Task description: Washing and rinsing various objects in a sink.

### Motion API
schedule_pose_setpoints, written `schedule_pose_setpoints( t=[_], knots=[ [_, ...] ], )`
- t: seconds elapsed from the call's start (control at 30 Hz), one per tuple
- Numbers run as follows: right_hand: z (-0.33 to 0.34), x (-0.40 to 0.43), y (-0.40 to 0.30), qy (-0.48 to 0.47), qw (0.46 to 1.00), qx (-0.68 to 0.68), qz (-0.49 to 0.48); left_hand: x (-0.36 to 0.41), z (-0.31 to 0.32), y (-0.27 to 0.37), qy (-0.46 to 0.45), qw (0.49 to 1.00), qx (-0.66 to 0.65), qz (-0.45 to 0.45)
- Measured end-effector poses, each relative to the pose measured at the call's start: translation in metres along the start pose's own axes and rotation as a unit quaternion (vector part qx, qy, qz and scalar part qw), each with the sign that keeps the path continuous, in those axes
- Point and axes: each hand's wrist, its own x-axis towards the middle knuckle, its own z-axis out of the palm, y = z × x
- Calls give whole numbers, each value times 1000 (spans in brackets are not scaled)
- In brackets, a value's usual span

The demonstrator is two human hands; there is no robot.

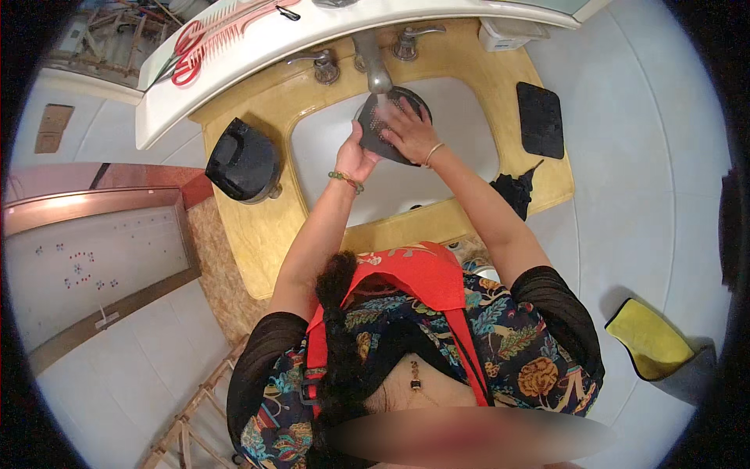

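Observation:
My left hand grips the left edge of a dark round perforated basket or tray, tilted over the white sink basin. Across its perforated face lies my right hand, fingers spread, palm against it. Water runs from the metal faucet onto the perforated part beside my right fingers. A black rounded container with a handle, like an air fryer drawer, stands on the yellow counter left of the basin.
A black flat rectangular piece and a crumpled black cloth lie on the counter's right. Two faucet handles flank the spout. Red-handled scissors and pink combs rest on the white shelf above. A yellow cloth is at the right.

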Motion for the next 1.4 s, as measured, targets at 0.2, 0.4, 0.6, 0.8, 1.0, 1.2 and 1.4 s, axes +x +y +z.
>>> schedule_pose_setpoints(
  t=[0.2, 0.4, 0.6, 0.8, 1.0, 1.2, 1.4],
  knots=[
    [12, 27, -32, -23, 989, 39, 142, -33, 4, 9, 13, 998, 65, 16],
    [22, 6, -27, -54, 989, 45, 128, -80, 2, 10, 48, 991, 121, 38],
    [9, -4, -37, -175, 950, 222, 135, -144, 5, 20, 67, 994, 85, 12],
    [32, -26, -44, -148, 881, 431, 129, -181, 16, 57, 69, 971, 227, 12],
    [44, -57, -110, -147, 662, 692, 249, -211, -2, 56, 87, 952, 275, 102],
    [33, -21, -126, -208, 906, 351, 108, -238, -32, 62, 171, 895, 348, 222],
    [21, 84, -154, 88, 965, 244, -43, -281, -38, 132, 265, 831, 379, 310]
  ],
)
